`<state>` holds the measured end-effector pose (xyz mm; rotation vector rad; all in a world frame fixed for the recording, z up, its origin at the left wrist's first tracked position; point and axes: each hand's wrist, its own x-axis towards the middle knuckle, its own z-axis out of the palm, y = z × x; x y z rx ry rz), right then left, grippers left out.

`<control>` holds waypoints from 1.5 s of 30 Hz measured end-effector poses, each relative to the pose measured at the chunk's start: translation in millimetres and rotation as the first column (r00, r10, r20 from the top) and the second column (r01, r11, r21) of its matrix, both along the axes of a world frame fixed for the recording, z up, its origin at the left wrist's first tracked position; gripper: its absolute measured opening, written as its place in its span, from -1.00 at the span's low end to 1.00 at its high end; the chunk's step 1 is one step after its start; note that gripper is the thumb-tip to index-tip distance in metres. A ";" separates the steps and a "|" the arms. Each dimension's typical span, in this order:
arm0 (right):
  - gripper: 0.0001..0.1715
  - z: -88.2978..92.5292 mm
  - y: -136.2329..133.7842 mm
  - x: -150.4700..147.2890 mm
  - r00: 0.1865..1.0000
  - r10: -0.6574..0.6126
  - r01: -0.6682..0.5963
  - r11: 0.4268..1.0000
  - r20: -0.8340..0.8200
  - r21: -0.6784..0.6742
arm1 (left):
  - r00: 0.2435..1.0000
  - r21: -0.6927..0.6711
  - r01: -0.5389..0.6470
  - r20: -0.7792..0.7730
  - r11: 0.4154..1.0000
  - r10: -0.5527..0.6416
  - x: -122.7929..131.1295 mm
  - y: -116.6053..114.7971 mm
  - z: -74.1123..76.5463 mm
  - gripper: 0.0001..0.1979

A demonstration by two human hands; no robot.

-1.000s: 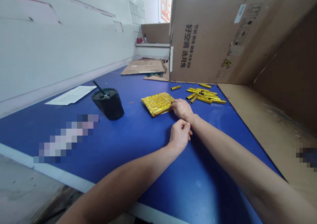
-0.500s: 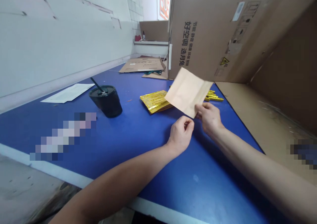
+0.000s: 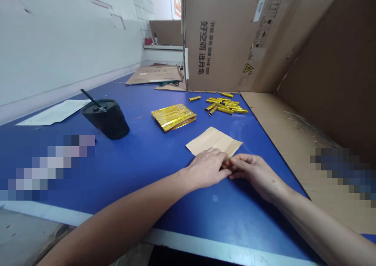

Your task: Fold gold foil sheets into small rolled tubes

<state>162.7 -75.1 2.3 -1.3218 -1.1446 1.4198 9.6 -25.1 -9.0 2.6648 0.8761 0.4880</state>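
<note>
A tan sheet of paper (image 3: 212, 141) lies on the blue tabletop, one corner toward me. My left hand (image 3: 208, 168) rests over its near part, fingers bent and closed on the edge. Right beside it, my right hand (image 3: 252, 171) pinches the same near edge between thumb and fingers. The fingertips meet there and hide that bit of the sheet. Beyond the paper sits a stack of gold foil paper (image 3: 174, 116). Several small gold foil rolls (image 3: 225, 104) lie in a loose pile farther back.
A dark cup with a straw (image 3: 107, 119) stands at the left, near a white sheet (image 3: 54, 112). Flat cardboard (image 3: 154, 75) lies at the back. A large cardboard box (image 3: 226, 38) rises behind the rolls, with more cardboard (image 3: 282, 140) along the right edge.
The tan sheet, held up by my right hand before, now lies on the table. My left hand has come onto its near edge beside my right. The gold rolls now show fully.
</note>
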 end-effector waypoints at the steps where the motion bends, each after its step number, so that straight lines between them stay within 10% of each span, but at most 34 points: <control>1: -0.73 0.0 3.4 7.1 0.993 -0.036 0.026 0.996 0.112 0.090 | 1.000 -0.009 0.009 -0.002 1.000 -0.009 -1.1 1.6 0.3 -0.78; 5: -0.53 2.0 21.7 39.5 0.777 -0.200 -0.112 0.889 0.597 0.444 | 0.999 -0.092 0.032 0.015 0.995 -0.031 -6.8 11.1 1.7 -0.75; 10: -0.53 7.6 32.0 61.2 0.553 0.123 -0.444 0.881 0.824 0.166 | 0.993 -0.289 0.055 0.116 0.956 -0.022 -13.5 25.8 10.2 -0.74; 15: -0.72 9.7 34.6 62.0 0.652 0.190 -0.414 0.900 0.734 0.135 | 0.916 -0.649 0.081 0.349 0.757 0.201 -17.2 36.7 10.9 -0.85; 21: -0.73 9.9 47.4 60.4 0.793 0.141 -0.253 0.961 0.593 0.109 | 0.886 -0.723 -0.030 0.301 0.690 0.353 -15.7 40.7 4.9 -0.91; 29: -0.75 6.5 56.3 48.4 0.846 0.088 -0.129 0.991 0.526 0.042 | 0.872 -0.478 -0.386 0.091 0.789 0.481 -20.7 49.1 3.0 -0.90; 33: -0.76 7.6 54.5 42.7 0.860 0.078 -0.114 0.993 0.505 0.039 | 0.853 -0.308 -0.498 -0.003 0.811 0.522 -24.5 49.8 4.6 -0.59; 45: -0.65 -8.1 47.6 42.3 0.911 -0.112 0.031 0.978 0.396 0.206 | 0.969 -0.323 -0.216 0.046 0.922 0.243 -28.0 50.5 12.7 -0.87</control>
